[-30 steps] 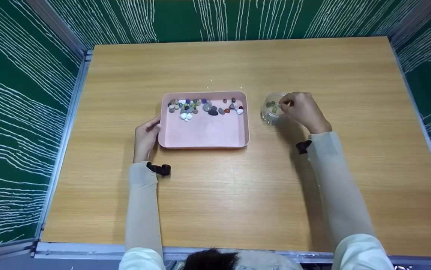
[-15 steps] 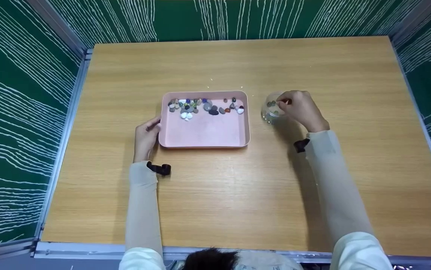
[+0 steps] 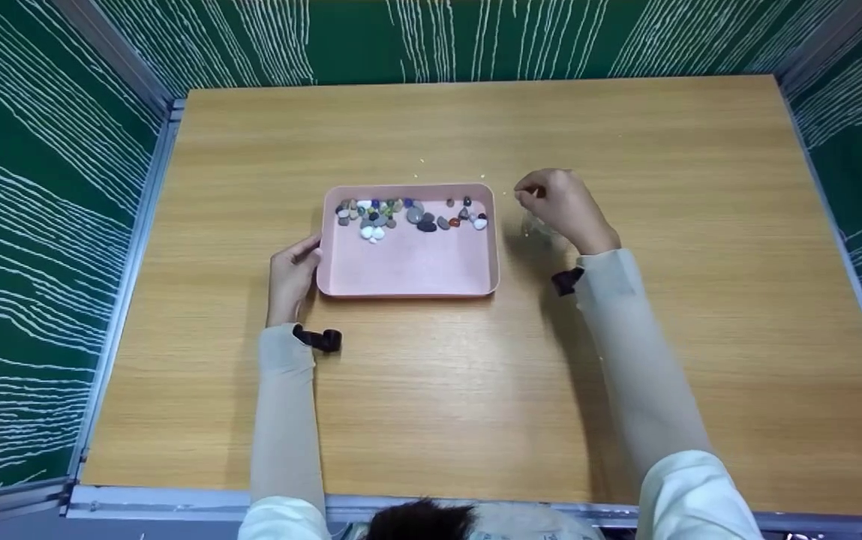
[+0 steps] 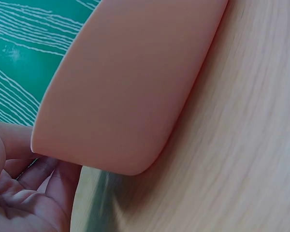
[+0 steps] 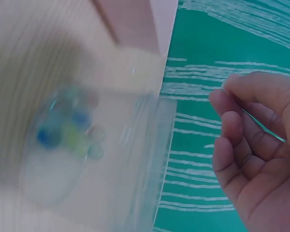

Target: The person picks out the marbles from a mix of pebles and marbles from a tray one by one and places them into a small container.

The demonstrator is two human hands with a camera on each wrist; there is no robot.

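Observation:
A pink rectangular tray lies on the table with several colored pebbles along its far side. My left hand grips the tray's left side; in the left wrist view its thumb meets the rim, and the fingertips are hidden behind the wall. Just right of the tray, my right hand hovers above a clear plastic cup, thumb and forefinger pinched together. A tiny pale piece shows at those fingertips, mostly covered. Through the cup's side, several blurred glass beads appear in blue, green and yellow.
The wooden table is framed by metal edging. Green walls with white lines stand behind it and at both sides. A few tiny pale crumbs lie beyond the tray.
My right hand has risen out from over the cup and moved left and away from me, toward the tray, still pinched. The left hand and tray have stayed put.

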